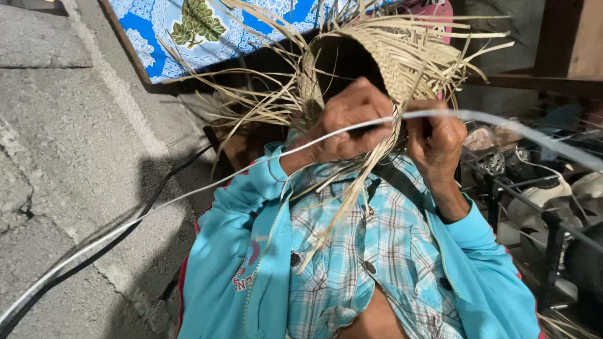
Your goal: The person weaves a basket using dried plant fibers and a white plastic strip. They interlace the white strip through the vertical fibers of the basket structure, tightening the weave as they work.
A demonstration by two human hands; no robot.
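A white cable [125,225] crosses the concrete floor [69,157] and passes before both hands. The left hand [345,122] is closed on the woven basket [389,63] rim, gripping loose straw strips [270,103]. The right hand [434,138] pinches the opposite edge. Risk: dry strips may snap or slip, loosening the weave.

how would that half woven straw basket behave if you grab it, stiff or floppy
The woven basket probably holds its shape somewhat, since its plaited wall stands curved. The loose strands splay and droop, so likely floppy. It looks light: the left hand and right hand hold it raised.
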